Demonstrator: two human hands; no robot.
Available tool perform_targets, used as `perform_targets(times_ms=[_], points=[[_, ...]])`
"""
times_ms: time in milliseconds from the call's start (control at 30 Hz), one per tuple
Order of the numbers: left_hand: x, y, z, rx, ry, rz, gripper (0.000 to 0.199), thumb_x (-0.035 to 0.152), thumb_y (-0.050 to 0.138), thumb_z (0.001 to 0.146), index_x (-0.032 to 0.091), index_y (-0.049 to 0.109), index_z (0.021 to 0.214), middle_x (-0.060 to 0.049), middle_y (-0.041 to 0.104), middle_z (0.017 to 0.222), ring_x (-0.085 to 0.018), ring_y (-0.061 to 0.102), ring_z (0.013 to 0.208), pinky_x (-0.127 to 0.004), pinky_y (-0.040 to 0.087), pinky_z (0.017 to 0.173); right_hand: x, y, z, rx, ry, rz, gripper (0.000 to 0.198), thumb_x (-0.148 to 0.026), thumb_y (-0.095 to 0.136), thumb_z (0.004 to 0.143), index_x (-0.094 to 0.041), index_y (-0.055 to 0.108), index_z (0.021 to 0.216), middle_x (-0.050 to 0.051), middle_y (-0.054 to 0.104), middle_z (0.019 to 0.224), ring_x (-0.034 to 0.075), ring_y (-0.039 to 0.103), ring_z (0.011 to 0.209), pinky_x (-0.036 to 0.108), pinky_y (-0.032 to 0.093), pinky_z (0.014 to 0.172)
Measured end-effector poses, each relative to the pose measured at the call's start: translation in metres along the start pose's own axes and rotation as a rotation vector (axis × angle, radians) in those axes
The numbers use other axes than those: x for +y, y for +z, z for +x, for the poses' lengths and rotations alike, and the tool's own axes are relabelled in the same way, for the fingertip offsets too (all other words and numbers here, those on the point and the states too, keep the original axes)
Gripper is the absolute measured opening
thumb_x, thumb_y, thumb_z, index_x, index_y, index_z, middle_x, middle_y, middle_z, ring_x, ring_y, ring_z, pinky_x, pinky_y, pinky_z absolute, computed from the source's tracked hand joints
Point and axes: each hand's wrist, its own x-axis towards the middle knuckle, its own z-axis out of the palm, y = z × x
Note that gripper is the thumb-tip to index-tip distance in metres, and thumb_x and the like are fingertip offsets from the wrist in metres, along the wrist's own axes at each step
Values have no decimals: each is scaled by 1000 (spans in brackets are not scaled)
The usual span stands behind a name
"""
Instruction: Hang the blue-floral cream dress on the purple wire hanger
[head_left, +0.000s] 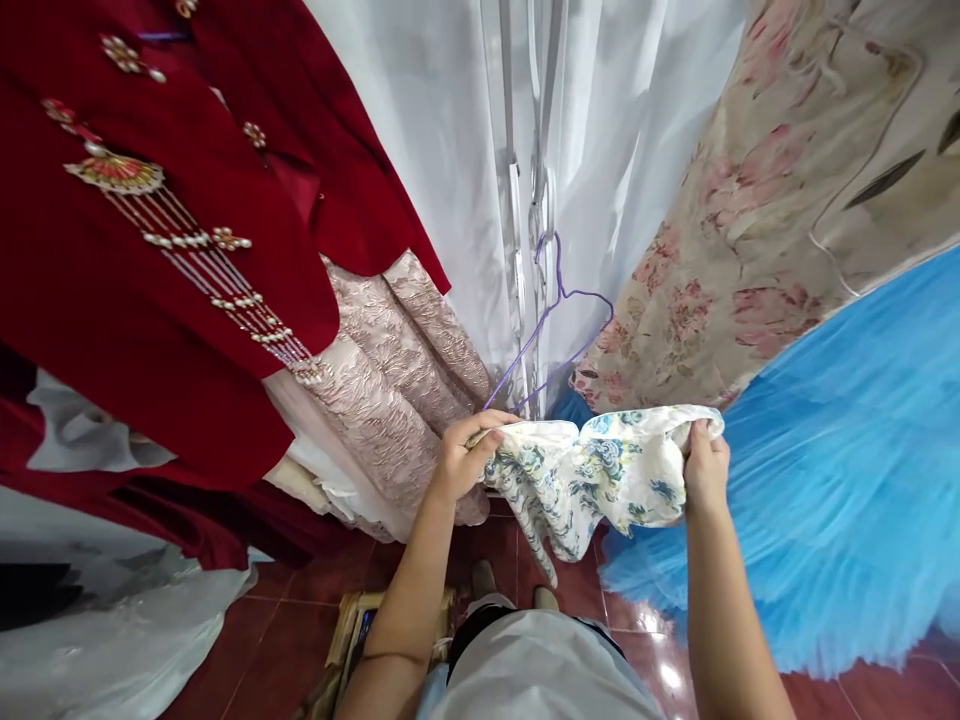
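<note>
A white garment (607, 465) with a blue and yellow floral print stretches between my two hands, its lower folds hanging free. My left hand (465, 455) is closed on one end of its white upper edge. At the other end my right hand (706, 465) grips the cloth, thumb on top. Just behind the garment, a purple wire hanger (562, 290) hangs by its hook from a white strand of hooks (517, 230). The hanger's lower left corner lies close to my left hand; whether they touch, I cannot tell.
Red velvet clothing (150, 330) with beaded ornaments and a pink brocade garment (405, 370) hang at left. To the right are a floral cloth (757, 210) and a blue tulle skirt (847, 470). White curtains (420, 130) hang behind. A wooden frame (345, 630) stands on the red tiled floor (247, 640).
</note>
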Motion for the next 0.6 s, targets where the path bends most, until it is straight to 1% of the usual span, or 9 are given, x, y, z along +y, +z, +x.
perform_targets(times_ms=[100, 200, 267, 367, 400, 467, 500, 567, 600], points=[[1, -9, 4, 46, 154, 165, 22, 37, 58, 98, 21, 69, 89, -10, 75, 109, -22, 70, 98, -37, 54, 90, -7, 20, 20, -59, -88, -19, 63, -77, 64, 75, -14, 67, 78, 1, 60, 70, 14, 51, 61, 27, 42, 59], [-2, -21, 7, 98, 283, 288, 16, 31, 59, 97, 22, 69, 89, -9, 71, 108, -21, 67, 98, -35, 53, 87, -24, 52, 32, -218, -200, -15, 60, -70, 56, 86, -13, 73, 99, 7, 71, 92, 20, 62, 78, 32, 49, 75], [-4, -28, 9, 114, 290, 313, 18, 32, 57, 98, 22, 69, 89, -9, 69, 104, -20, 66, 95, -34, 53, 84, -36, 78, 32, -363, -295, -48, 56, -64, 54, 90, -16, 74, 108, 10, 73, 108, 24, 65, 95, 36, 49, 90], [-7, -41, 10, 112, 229, 261, 25, 32, 51, 100, 21, 66, 83, -8, 68, 94, -20, 65, 89, -34, 53, 81, -40, 118, 20, -627, -421, -120, 48, -59, 52, 94, -19, 75, 108, 10, 70, 125, 26, 61, 117, 39, 42, 107], [-7, -47, 10, 105, 198, 227, 24, 31, 51, 100, 21, 65, 83, -7, 68, 91, -20, 65, 87, -34, 53, 80, -38, 130, 14, -709, -437, -149, 46, -57, 51, 95, -20, 76, 106, 9, 70, 124, 26, 61, 117, 38, 41, 107], [-8, -59, 10, 58, 134, 149, 14, 29, 56, 96, 21, 65, 89, -7, 68, 92, -22, 66, 90, -36, 54, 83, -28, 148, 6, -805, -445, -207, 43, -54, 49, 97, -20, 75, 99, 8, 73, 112, 25, 64, 106, 37, 44, 101], [-8, -66, 10, 19, 109, 112, 10, 28, 58, 93, 21, 66, 94, -8, 69, 96, -23, 66, 94, -38, 54, 85, -23, 154, 3, -808, -446, -233, 43, -52, 48, 98, -19, 75, 92, 8, 73, 102, 24, 65, 98, 36, 46, 94], [-7, -81, 9, -47, 92, 76, 18, 23, 60, 87, 21, 66, 104, -10, 69, 103, -26, 66, 101, -40, 55, 87, -12, 160, 0, -745, -458, -262, 44, -51, 48, 98, -18, 69, 77, 5, 68, 84, 22, 61, 82, 34, 47, 81], [-7, -88, 8, -52, 102, 94, 23, 19, 59, 85, 21, 66, 107, -10, 69, 105, -26, 67, 103, -40, 55, 88, -8, 161, 0, -706, -468, -268, 45, -51, 48, 98, -19, 64, 70, 4, 65, 78, 21, 58, 76, 32, 46, 76]])
